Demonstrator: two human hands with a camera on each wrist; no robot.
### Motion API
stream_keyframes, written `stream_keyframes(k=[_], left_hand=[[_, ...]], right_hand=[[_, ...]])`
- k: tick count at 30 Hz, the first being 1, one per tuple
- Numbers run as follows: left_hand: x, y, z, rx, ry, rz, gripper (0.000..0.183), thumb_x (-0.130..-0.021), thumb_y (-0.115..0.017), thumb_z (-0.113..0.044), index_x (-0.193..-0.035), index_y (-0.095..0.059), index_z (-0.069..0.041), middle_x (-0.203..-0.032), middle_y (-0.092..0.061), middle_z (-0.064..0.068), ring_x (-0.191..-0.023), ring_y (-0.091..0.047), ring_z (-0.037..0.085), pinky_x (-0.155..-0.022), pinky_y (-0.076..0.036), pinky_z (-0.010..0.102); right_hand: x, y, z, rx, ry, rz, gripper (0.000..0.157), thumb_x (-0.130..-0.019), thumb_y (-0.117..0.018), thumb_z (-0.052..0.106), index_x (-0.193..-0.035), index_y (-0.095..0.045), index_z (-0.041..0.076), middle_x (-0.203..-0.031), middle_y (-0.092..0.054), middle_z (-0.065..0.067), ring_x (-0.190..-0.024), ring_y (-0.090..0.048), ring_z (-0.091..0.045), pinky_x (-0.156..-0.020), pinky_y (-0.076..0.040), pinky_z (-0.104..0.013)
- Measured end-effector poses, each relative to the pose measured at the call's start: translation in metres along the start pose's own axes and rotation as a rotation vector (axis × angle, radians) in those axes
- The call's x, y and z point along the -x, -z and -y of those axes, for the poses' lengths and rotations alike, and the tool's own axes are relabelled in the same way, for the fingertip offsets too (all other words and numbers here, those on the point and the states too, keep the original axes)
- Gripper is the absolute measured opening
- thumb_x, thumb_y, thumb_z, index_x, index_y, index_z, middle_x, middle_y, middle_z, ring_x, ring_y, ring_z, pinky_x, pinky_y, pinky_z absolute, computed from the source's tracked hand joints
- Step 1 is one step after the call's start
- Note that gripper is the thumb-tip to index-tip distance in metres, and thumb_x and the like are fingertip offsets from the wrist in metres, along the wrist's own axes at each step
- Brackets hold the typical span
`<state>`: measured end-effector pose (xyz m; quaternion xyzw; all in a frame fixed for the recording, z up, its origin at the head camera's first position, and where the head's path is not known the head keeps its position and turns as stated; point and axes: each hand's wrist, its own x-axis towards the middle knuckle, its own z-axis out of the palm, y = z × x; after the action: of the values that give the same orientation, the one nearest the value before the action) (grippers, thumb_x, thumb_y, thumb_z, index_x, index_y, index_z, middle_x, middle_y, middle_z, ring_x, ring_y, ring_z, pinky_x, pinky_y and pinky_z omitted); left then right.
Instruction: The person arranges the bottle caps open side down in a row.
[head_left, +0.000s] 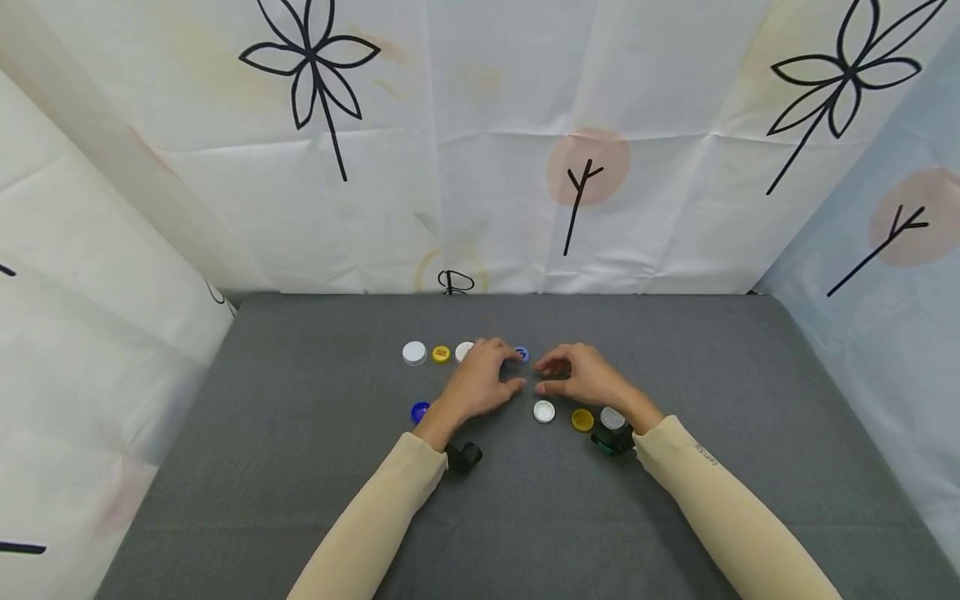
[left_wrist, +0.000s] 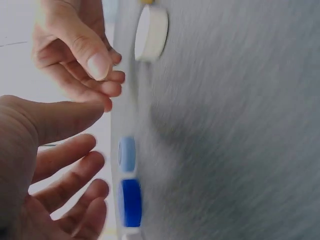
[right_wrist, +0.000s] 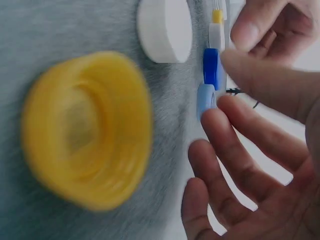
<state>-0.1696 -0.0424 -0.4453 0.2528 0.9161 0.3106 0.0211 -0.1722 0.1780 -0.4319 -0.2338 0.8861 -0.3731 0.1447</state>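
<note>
My left hand and right hand face each other over the middle of the table, fingers relaxed and slightly bent. Nothing shows between the fingers of either hand. A light blue cap lies just beyond the fingertips, in the back row. Beside it, a dark blue cap shows in the wrist views, hidden behind my left hand in the head view. Nearer to me, a white cap lies below my right fingertips. The yellow cap, hollow side up, lies under my right wrist.
Leftward in the back row are a white cap, a yellow cap and another white cap, partly covered. A blue cap lies by my left wrist; a whitish cap by my right. Patterned cloth borders the grey table.
</note>
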Motion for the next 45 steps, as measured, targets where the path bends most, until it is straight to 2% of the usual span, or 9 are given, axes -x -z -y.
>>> stream_keyframes(k=[4, 8, 13, 21, 24, 31, 35, 40, 45], left_hand=[[0.01, -0.007, -0.002, 0.14, 0.012, 0.102, 0.03, -0.089, -0.08, -0.021, -0.114, -0.075, -0.005, -0.11, -0.07, 0.007, -0.105, -0.062, 0.023, -0.093, -0.05, 0.039], [0.017, -0.014, -0.004, 0.178, 0.007, 0.147, 0.028, -0.088, -0.082, -0.022, -0.11, -0.076, -0.005, -0.104, -0.072, 0.004, -0.098, -0.063, 0.018, -0.088, -0.051, 0.035], [0.021, -0.02, -0.009, 0.149, -0.024, 0.144, 0.029, -0.085, -0.084, -0.024, -0.108, -0.077, -0.007, -0.098, -0.07, 0.002, -0.092, -0.061, 0.016, -0.084, -0.05, 0.031], [0.022, -0.027, -0.013, 0.112, -0.014, 0.108, 0.025, -0.085, -0.085, -0.025, -0.104, -0.079, -0.009, -0.092, -0.067, 0.001, -0.087, -0.057, 0.016, -0.082, -0.044, 0.032], [0.023, -0.028, -0.013, 0.13, -0.005, 0.099, 0.022, -0.086, -0.084, -0.023, -0.103, -0.079, -0.009, -0.091, -0.067, 0.0, -0.085, -0.057, 0.014, -0.081, -0.044, 0.031], [0.024, -0.026, -0.012, 0.375, 0.049, 0.068, 0.016, -0.087, -0.082, -0.012, -0.1, -0.076, -0.006, -0.087, -0.071, -0.001, -0.079, -0.063, 0.009, -0.072, -0.051, 0.024], [0.026, -0.023, -0.008, 0.525, 0.083, 0.084, 0.017, -0.089, -0.08, -0.011, -0.104, -0.074, -0.003, -0.087, -0.071, 0.001, -0.077, -0.065, 0.008, -0.069, -0.052, 0.023], [0.027, -0.015, -0.004, 0.716, 0.132, 0.098, 0.021, -0.091, -0.076, -0.006, -0.11, -0.072, 0.002, -0.092, -0.073, 0.009, -0.081, -0.067, 0.012, -0.07, -0.053, 0.025], [0.028, -0.006, -0.003, 0.786, 0.177, 0.083, 0.022, -0.093, -0.073, -0.004, -0.114, -0.071, 0.003, -0.097, -0.073, 0.011, -0.084, -0.068, 0.012, -0.072, -0.053, 0.025]], right_hand=[[0.014, 0.0, -0.004, 0.017, 0.022, 0.056, 0.036, -0.087, -0.083, 0.026, -0.114, -0.074, 0.004, -0.107, -0.072, -0.005, -0.099, -0.066, -0.025, -0.087, -0.054, -0.046], [0.023, -0.003, -0.007, 0.05, 0.074, 0.075, 0.04, -0.082, -0.087, 0.03, -0.112, -0.076, 0.006, -0.105, -0.07, -0.003, -0.097, -0.063, -0.024, -0.085, -0.051, -0.046], [0.027, -0.007, -0.007, 0.082, 0.118, 0.061, 0.04, -0.078, -0.09, 0.027, -0.111, -0.077, 0.008, -0.103, -0.068, -0.001, -0.095, -0.059, -0.022, -0.082, -0.048, -0.043], [0.028, -0.015, -0.006, 0.12, 0.122, 0.023, 0.03, -0.079, -0.089, 0.022, -0.106, -0.079, 0.013, -0.099, -0.065, 0.003, -0.093, -0.056, -0.02, -0.082, -0.043, -0.039], [0.029, -0.016, -0.006, 0.115, 0.13, 0.008, 0.028, -0.08, -0.089, 0.022, -0.105, -0.079, 0.014, -0.098, -0.067, 0.005, -0.091, -0.056, -0.02, -0.081, -0.043, -0.038], [0.031, -0.016, -0.004, 0.055, 0.124, -0.033, 0.03, -0.084, -0.086, 0.023, -0.11, -0.076, 0.012, -0.1, -0.07, 0.005, -0.092, -0.064, -0.02, -0.081, -0.052, -0.043], [0.031, -0.017, -0.001, 0.005, 0.109, -0.066, 0.03, -0.084, -0.085, 0.022, -0.111, -0.076, 0.011, -0.101, -0.072, 0.004, -0.094, -0.066, -0.023, -0.083, -0.053, -0.048], [0.029, -0.017, 0.002, -0.07, 0.108, -0.098, 0.031, -0.085, -0.085, 0.022, -0.112, -0.076, 0.01, -0.102, -0.072, 0.003, -0.094, -0.066, -0.024, -0.083, -0.054, -0.048], [0.026, -0.016, 0.003, -0.145, 0.123, -0.111, 0.029, -0.087, -0.083, 0.018, -0.113, -0.075, 0.008, -0.101, -0.072, 0.0, -0.091, -0.065, -0.022, -0.082, -0.055, -0.044]])
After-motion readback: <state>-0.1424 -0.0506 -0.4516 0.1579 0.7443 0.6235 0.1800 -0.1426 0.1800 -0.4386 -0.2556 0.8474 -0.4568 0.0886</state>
